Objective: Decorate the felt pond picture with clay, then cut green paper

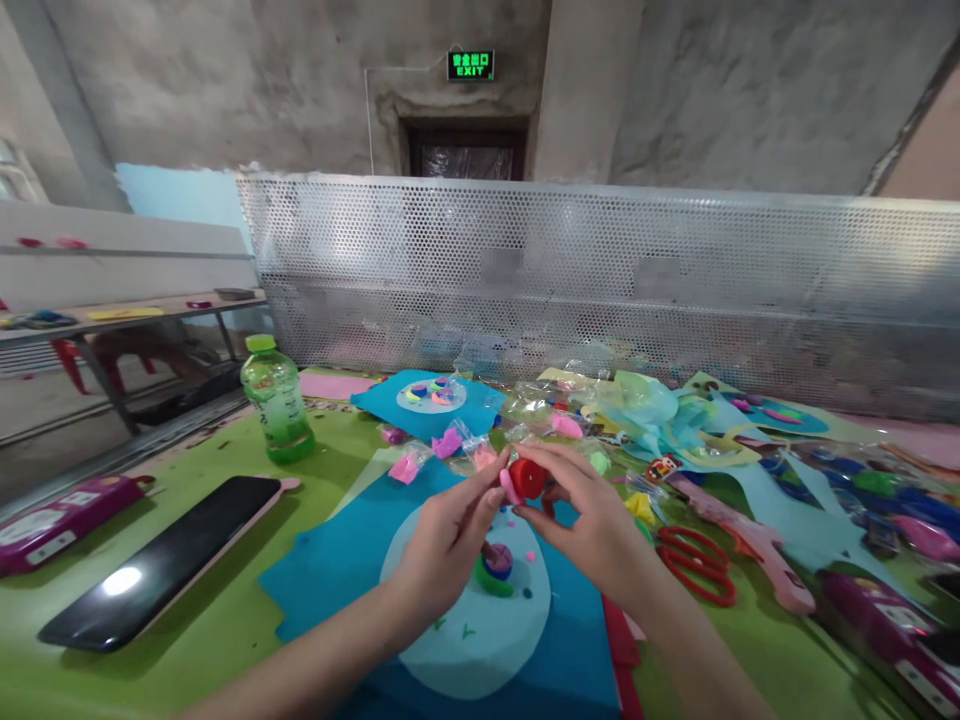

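Above the pale oval, landmark of this entry: two bare hands, brought together over its far part.

Left hand: fingers and thumb closed on a small pink piece, which is pressed against or just beside the red one; contact between the two cannot be told.

Right hand: fingers curled about a round red piece, its flat face toward the viewer, held clear of the oval.

On the oval: one coiled piece in purple, blue and green, partly behind the left hand; small green marks nearer the viewer.

Under the oval: one blue sheet, with a red sheet showing beyond its right edge.

Right of the oval: red-handled scissors, lying flat; a long pink implement, past the scissors; a purple case, farther out.

Left of the oval: one black phone, screen up; a second purple case, beyond it; a green bottle, upright, left and farther back.

Beyond the oval: pink packet; purple packet; crumpled light-blue paper, to the right.
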`<state>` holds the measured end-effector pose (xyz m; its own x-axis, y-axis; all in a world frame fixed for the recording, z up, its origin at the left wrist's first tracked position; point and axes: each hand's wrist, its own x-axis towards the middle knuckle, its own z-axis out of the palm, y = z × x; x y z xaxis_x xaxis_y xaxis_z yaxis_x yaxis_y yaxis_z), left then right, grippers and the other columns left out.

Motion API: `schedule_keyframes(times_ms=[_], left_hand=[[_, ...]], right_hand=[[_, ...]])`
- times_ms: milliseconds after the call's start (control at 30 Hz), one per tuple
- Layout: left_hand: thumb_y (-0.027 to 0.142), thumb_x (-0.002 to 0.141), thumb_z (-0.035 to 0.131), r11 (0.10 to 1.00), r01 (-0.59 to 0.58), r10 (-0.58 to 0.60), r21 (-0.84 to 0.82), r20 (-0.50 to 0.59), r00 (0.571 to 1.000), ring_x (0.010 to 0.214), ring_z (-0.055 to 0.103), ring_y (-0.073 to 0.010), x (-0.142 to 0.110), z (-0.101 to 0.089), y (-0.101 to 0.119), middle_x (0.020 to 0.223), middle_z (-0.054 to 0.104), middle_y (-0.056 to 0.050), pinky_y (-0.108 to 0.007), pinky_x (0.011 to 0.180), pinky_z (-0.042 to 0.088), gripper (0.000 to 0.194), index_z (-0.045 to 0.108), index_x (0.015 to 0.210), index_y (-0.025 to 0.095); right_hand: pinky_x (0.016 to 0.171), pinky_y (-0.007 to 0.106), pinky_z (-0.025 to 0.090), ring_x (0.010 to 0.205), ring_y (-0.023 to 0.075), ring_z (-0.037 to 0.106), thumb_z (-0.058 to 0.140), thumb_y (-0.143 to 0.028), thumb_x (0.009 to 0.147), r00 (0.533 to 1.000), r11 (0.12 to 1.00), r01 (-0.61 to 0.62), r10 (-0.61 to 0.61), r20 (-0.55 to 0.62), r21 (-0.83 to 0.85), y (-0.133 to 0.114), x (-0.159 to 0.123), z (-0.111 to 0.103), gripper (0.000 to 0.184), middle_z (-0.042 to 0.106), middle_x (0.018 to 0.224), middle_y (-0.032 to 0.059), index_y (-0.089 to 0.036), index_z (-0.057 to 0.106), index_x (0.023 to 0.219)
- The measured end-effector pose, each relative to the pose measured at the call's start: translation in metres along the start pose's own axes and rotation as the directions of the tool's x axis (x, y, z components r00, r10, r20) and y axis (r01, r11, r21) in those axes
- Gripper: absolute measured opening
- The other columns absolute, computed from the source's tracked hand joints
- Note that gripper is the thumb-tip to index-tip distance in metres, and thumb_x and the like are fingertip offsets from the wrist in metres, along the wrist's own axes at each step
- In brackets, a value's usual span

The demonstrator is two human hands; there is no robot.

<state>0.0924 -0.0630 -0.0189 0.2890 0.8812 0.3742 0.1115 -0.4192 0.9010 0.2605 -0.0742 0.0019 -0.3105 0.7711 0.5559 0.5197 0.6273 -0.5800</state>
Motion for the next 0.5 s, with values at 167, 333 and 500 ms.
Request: schedule_keyframes(times_ms=[167,333,500], left_hand=[[0.038,0.078,0.052,0.993,0.042,-0.05,-0.106,-0.082,0.995,0.058,0.059,-0.0133,0.001,0.001,0.004,0.093,0.064,-0.006,-0.02,0.038,0.049,0.038,0.057,0.111,0.02],[0.035,0.074,0.058,0.991,0.061,-0.079,-0.123,-0.143,0.987,0.053,0.061,-0.0142,0.004,0.001,0.009,0.08,0.064,-0.004,-0.018,0.031,0.046,0.033,0.059,0.102,0.017],[0.032,0.071,0.061,0.994,0.061,-0.08,-0.095,-0.207,0.975,0.035,0.05,-0.0071,0.006,-0.002,0.015,0.061,0.063,0.0,-0.017,0.032,0.045,0.028,0.066,0.093,0.015]], right_hand=[[0.082,0.035,0.05,0.101,0.0197,0.053,0.053,-0.024,0.082,0.999,0.999,-0.028,0.028,-0.017,-0.029,-0.002,-0.002,0.0,0.042,0.048,0.12,0.0042,-0.031,0.043,0.121],[0.085,0.039,0.049,0.107,0.0224,0.051,0.053,-0.027,0.082,0.997,0.997,-0.075,0.075,0.013,0.031,-0.004,-0.001,0.002,0.041,0.048,0.124,0.0055,-0.029,0.043,0.122],[0.084,0.039,0.05,0.108,0.023,0.051,0.057,-0.028,0.079,0.999,0.99,-0.049,0.051,-0.012,0.129,-0.004,0.0,0.002,0.039,0.048,0.124,0.0065,-0.028,0.048,0.117]])
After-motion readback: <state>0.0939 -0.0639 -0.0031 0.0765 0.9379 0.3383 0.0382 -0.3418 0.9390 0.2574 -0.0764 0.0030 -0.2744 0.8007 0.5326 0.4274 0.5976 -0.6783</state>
